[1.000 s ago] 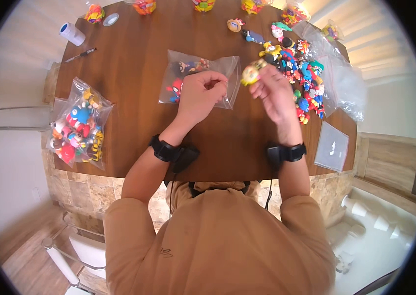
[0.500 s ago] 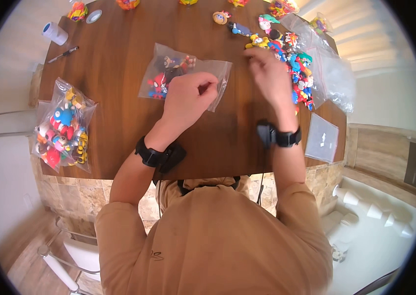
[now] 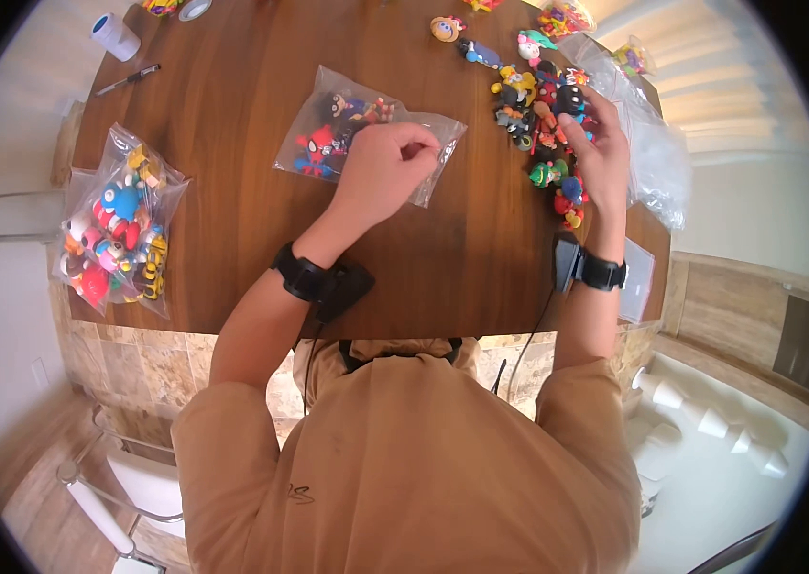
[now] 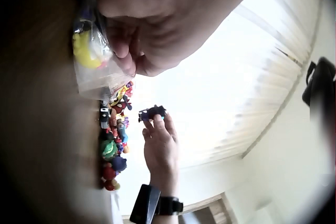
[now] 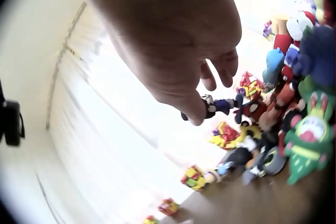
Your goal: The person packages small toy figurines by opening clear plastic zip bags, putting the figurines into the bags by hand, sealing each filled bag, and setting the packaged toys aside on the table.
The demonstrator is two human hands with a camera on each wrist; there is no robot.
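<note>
My left hand (image 3: 383, 177) pinches the edge of a clear zip bag (image 3: 295, 134) lying on the table, with a red-and-blue figure (image 3: 320, 145) and other figures inside. In the left wrist view the left fingers grip the bag's plastic, a yellow piece (image 4: 86, 50) showing through it. Above the right side of the figure pile (image 3: 546, 124), my right hand (image 3: 603, 158) holds a small dark figure (image 3: 572, 99). The right wrist view shows this dark figure (image 5: 212, 106) between thumb and fingers, raised off the pile.
A full bag of figures (image 3: 118, 225) lies at the left, with a pen (image 3: 127, 80) and white cup (image 3: 116, 36) behind it. Empty plastic bags (image 3: 658, 158) lie right of the pile. Containers of colourful pieces (image 3: 565, 17) stand along the far edge.
The yellow figure has left my right hand, which moved to the pile's right side and now holds a dark one. My left hand has stayed at the bag's edge.
</note>
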